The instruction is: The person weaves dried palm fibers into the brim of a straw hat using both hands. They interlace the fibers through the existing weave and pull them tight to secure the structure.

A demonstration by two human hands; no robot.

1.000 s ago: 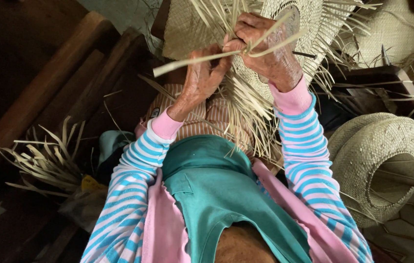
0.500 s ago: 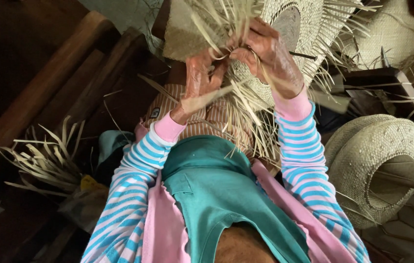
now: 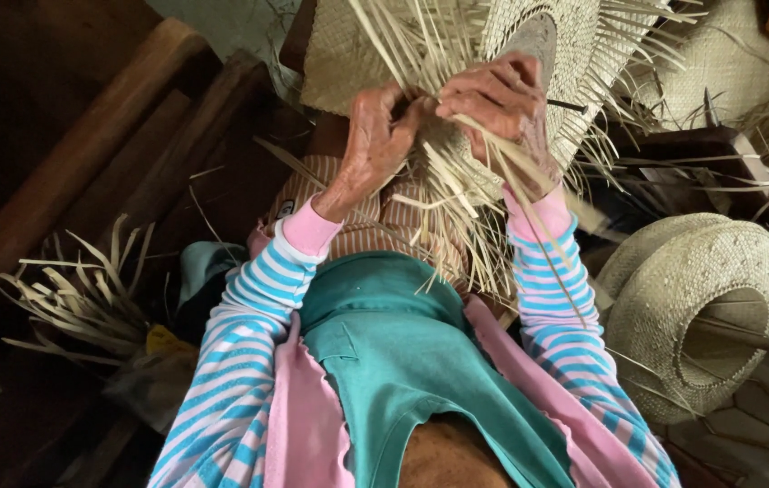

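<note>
Now, work in hand: weaving loose straw strips into the edge of an unfinished straw hat (image 3: pixel 357 63), held up at the far middle of the scene above the lap.
Left hand (image 3: pixel 374 149): fingers curled shut, pinching strips at the woven edge; it meets the right hand just beside the fingertips.
Right hand (image 3: pixel 502 104): fingers closed over a bundle of strips (image 3: pixel 457 194), thumb side pressing them against the weave.
Strips: they hang loose from the edge down toward the lap, fanning near and right; some cross the right striped sleeve (image 3: pixel 556 298).
Doing it well, as I judge: keep the pinch tight at the crossing so the weave does not slacken; pull each strip flat, not twisted; keep the spare strips combed apart so only one is picked at a time.
Risk, as I judge: dry strips may crease or split if bent sharply at the edge.
Finished hat (image 3: pixel 701 298): lies at the right, near side, on the tiled floor (image 3: pixel 764 425), well apart from the hands.
Spare straw (image 3: pixel 77 289): a loose bunch at the left, beside a wooden beam (image 3: pixel 77 154).
Clothing: teal apron (image 3: pixel 403 361) over pink.
</note>
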